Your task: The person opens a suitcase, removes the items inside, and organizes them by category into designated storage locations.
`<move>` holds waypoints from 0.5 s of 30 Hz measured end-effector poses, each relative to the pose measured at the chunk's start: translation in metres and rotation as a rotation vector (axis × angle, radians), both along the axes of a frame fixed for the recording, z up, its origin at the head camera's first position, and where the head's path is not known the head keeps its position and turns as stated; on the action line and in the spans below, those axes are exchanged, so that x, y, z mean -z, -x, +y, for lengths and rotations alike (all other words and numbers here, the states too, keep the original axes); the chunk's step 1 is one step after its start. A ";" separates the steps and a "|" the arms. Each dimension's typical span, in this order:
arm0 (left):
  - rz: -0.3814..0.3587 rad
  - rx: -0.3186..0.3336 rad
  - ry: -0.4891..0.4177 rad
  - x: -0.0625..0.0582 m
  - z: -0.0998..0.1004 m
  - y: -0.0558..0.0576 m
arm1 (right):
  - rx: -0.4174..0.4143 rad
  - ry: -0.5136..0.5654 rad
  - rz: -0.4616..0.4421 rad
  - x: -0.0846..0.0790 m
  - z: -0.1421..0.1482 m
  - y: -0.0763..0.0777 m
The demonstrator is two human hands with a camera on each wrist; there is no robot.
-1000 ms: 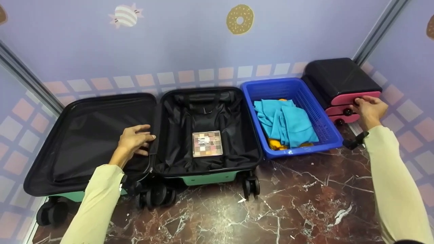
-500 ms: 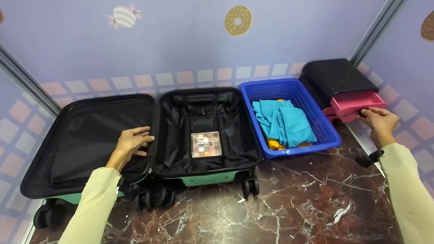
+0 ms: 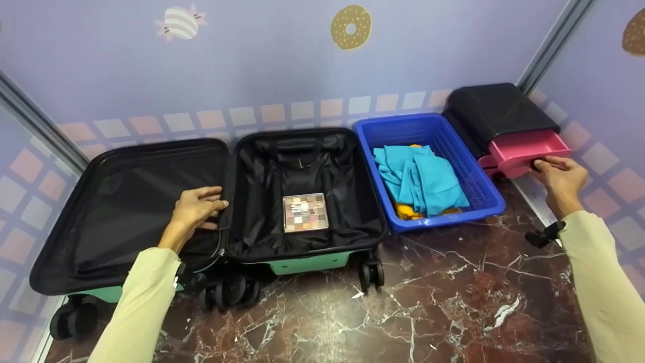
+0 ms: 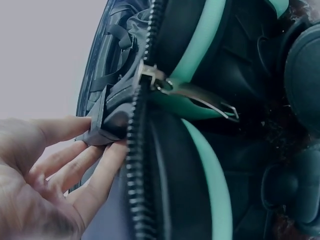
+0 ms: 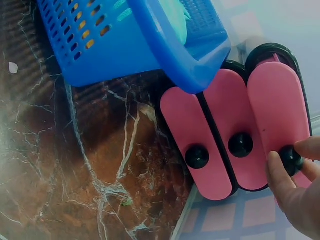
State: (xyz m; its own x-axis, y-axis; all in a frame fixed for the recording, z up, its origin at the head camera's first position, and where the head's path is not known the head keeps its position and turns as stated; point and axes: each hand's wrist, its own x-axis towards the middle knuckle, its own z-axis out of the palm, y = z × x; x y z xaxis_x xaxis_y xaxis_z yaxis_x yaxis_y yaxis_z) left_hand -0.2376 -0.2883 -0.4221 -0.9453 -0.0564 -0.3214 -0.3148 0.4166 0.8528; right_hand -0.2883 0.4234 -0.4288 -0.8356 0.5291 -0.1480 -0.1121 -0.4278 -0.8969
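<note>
In the head view my right hand (image 3: 565, 184) pinches the black knob (image 5: 290, 160) of the top pink drawer (image 3: 529, 146), which stands pulled out of the black drawer box (image 3: 504, 111). Thumb and fingertips meet the knob in the right wrist view. My left hand (image 3: 194, 214) touches the inner edge of the open black-lined suitcase (image 3: 242, 201), its fingers fairly straight; the left wrist view shows the fingertips against the fabric hinge strip (image 4: 102, 122). Inside the suitcase's right half lies an eyeshadow palette (image 3: 305, 213) with many coloured squares.
A blue plastic basket (image 3: 443, 222) stands between the suitcase and the drawer box, holding folded turquoise cloth (image 3: 428, 179) over yellow cloth (image 3: 407, 212). Suitcase wheels (image 3: 372, 275) stick out towards the front over the dark marble floor (image 3: 453, 302). Walls (image 3: 277, 65) close in behind and at both sides.
My right hand has drawn the top pink drawer out towards the front, baring its pink inside; over the last half second it hardly moves. The left hand stays at the suitcase edge.
</note>
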 end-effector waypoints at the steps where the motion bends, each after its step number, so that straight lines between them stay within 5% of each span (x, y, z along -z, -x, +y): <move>1: 0.003 0.000 -0.002 0.000 0.000 0.000 | -0.007 -0.004 -0.004 0.000 0.000 0.000; 8: 0.007 -0.014 0.004 0.000 -0.001 -0.002 | 0.008 -0.092 -0.078 0.001 0.000 0.003; 13: 0.007 -0.015 -0.006 0.000 0.000 -0.003 | 0.157 -0.554 -0.253 -0.001 -0.002 0.010; 15: 0.007 -0.006 -0.020 0.000 0.000 -0.003 | 0.234 -0.698 -0.255 -0.006 -0.005 0.014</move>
State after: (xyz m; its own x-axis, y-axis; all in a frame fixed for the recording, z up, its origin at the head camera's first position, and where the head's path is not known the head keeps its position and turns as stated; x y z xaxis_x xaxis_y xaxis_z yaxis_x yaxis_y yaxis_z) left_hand -0.2347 -0.2884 -0.4217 -0.9471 -0.0555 -0.3162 -0.3115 0.3976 0.8630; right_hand -0.3023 0.4187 -0.4229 -0.6758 0.7286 0.1114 0.1162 0.2546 -0.9600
